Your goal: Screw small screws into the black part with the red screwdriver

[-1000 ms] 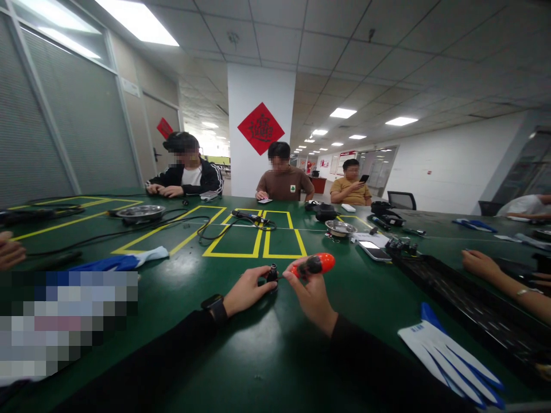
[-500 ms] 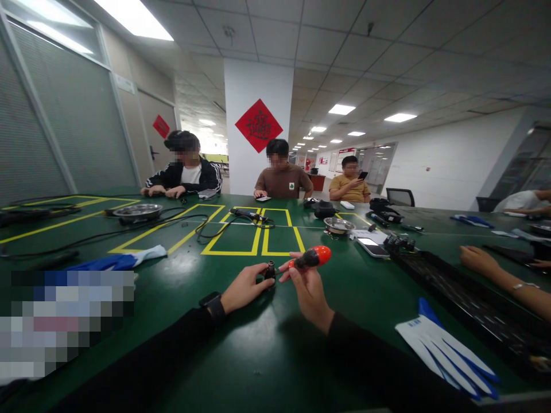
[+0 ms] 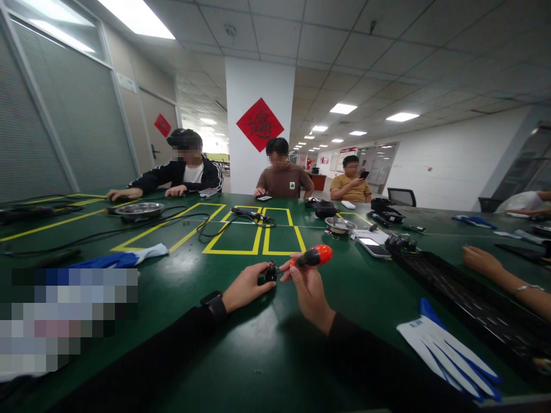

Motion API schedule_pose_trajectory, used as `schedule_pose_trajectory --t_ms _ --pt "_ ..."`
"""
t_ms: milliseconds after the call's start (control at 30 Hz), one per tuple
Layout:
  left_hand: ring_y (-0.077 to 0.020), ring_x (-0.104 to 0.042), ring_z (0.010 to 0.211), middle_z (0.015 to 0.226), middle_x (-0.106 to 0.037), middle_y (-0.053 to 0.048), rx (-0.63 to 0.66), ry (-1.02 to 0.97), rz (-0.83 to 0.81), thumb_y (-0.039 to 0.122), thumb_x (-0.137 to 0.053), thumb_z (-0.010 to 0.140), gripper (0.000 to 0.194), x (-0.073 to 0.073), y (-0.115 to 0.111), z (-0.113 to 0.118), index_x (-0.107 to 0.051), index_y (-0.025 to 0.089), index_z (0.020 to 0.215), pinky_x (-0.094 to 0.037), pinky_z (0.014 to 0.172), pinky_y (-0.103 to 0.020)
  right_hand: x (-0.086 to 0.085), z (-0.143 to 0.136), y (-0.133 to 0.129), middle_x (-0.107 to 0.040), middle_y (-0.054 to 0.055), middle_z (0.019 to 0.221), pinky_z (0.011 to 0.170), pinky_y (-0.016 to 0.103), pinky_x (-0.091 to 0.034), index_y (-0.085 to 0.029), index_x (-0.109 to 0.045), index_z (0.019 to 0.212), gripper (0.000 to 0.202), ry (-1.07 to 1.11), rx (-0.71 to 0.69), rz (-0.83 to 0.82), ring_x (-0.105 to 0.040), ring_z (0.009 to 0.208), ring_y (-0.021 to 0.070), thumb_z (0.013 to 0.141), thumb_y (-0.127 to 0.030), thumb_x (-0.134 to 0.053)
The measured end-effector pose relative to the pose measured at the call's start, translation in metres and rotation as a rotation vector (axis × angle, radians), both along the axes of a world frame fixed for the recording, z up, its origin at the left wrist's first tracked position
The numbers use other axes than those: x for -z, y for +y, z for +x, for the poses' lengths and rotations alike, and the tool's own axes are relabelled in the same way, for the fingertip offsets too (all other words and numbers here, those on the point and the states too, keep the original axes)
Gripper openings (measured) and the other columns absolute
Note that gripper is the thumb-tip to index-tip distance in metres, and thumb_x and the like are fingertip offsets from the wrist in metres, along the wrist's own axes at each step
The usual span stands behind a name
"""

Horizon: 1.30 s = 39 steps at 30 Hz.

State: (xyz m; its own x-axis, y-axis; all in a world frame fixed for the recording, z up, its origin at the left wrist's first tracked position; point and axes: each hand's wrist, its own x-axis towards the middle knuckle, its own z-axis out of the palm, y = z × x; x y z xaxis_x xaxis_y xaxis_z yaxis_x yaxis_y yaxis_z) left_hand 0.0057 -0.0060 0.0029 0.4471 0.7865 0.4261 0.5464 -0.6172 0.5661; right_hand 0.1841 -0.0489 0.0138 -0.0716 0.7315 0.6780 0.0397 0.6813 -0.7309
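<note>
My left hand is closed around a small black part with a metal top, held upright at the table surface. In my right hand is a screwdriver with a red and black handle, tilted so that its shaft points left at the black part. The tip lies at the side of that part; whether it sits in a screw is too small to tell. Fingers of my right hand wrap the handle near the shaft end.
On the green table are a white and blue glove, a long black tray, a phone, a metal bowl and a corded electric screwdriver. A co-worker's hand rests at right. Several people sit around the table.
My hands hold nearly the same pose, with the screwdriver still against the black part. Across the table, the person at left has stretched an arm further left.
</note>
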Motion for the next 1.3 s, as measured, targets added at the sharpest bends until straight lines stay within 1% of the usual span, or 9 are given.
schedule_pose_trajectory --t_ms 133,400,600,733,967,1100,1200,1300 --pt "-0.0204 -0.057 0.085 0.097 -0.063 -0.006 -0.009 0.002 -0.006 0.032 -0.059 0.075 0.034 -0.0002 -0.0004 0.0005 -0.059 0.016 0.106 -0.044 0.080 -0.031 -0.0013 -0.0007 0.0000 -0.061 0.004 0.088 0.075 0.032 -0.047 -0.020 -0.046 0.107 0.020 0.011 -0.018 -0.016 -0.060 0.070 0.0143 0.089 -0.028 -0.043" --pt "-0.0189 -0.056 0.080 0.090 -0.063 -0.005 -0.008 -0.019 -0.032 0.037 -0.055 0.078 0.030 -0.0052 -0.0037 0.0013 -0.061 0.015 0.099 -0.044 0.076 -0.029 -0.0040 -0.0009 -0.0013 -0.061 0.004 0.088 0.075 0.032 -0.048 -0.020 -0.046 0.107 0.021 0.012 -0.024 -0.007 -0.060 0.069 0.0146 0.089 -0.029 -0.044" --pt "-0.0180 -0.056 0.079 0.088 -0.064 -0.004 0.017 -0.033 -0.043 0.034 -0.053 0.080 0.026 -0.0059 -0.0034 0.0019 -0.062 0.015 0.095 -0.044 0.074 -0.027 -0.0035 -0.0009 -0.0017 -0.061 0.004 0.088 0.074 0.032 -0.048 -0.020 -0.047 0.106 0.020 0.001 -0.033 -0.005 -0.060 0.069 0.0143 0.089 -0.029 -0.044" --pt "-0.0180 -0.057 0.079 0.088 -0.065 -0.004 0.027 -0.045 -0.058 0.032 -0.054 0.079 0.026 -0.0063 -0.0029 0.0025 -0.062 0.014 0.097 -0.044 0.073 -0.027 -0.0023 -0.0002 -0.0019 -0.062 0.004 0.088 0.075 0.033 -0.047 -0.020 -0.047 0.106 0.019 -0.007 -0.014 0.008 -0.060 0.071 0.0150 0.089 -0.028 -0.043" --pt "-0.0191 -0.058 0.081 0.091 -0.065 -0.005 0.018 -0.031 -0.033 0.031 -0.060 0.074 0.030 -0.0028 -0.0018 0.0017 -0.061 0.015 0.099 -0.044 0.076 -0.028 -0.0014 -0.0002 -0.0010 -0.061 0.004 0.087 0.074 0.033 -0.048 -0.020 -0.047 0.107 0.020 -0.025 -0.017 0.006 -0.060 0.069 0.0145 0.089 -0.028 -0.044" --pt "-0.0198 -0.058 0.082 0.093 -0.065 -0.005 0.008 -0.033 -0.030 0.032 -0.058 0.075 0.032 -0.0003 -0.0008 0.0009 -0.061 0.015 0.102 -0.045 0.077 -0.029 -0.0033 -0.0007 -0.0021 -0.061 0.003 0.087 0.074 0.032 -0.048 -0.020 -0.048 0.106 0.019 -0.003 -0.021 0.003 -0.060 0.069 0.0144 0.088 -0.027 -0.044" --pt "-0.0202 -0.058 0.084 0.095 -0.065 -0.006 -0.004 -0.036 -0.036 0.033 -0.056 0.077 0.032 -0.0011 -0.0010 0.0008 -0.061 0.016 0.103 -0.044 0.079 -0.030 -0.0049 -0.0012 -0.0031 -0.061 0.003 0.087 0.073 0.032 -0.049 -0.020 -0.048 0.105 0.019 0.007 -0.022 0.000 -0.060 0.068 0.0142 0.088 -0.027 -0.045" --pt "-0.0199 -0.058 0.084 0.094 -0.065 -0.006 0.011 -0.047 -0.061 0.034 -0.053 0.079 0.030 -0.0040 -0.0023 0.0013 -0.061 0.016 0.102 -0.044 0.080 -0.030 -0.0067 -0.0027 -0.0032 -0.062 0.003 0.084 0.067 0.031 -0.050 -0.019 -0.049 0.102 0.018 0.057 -0.035 -0.034 -0.061 0.063 0.0141 0.086 -0.029 -0.049"
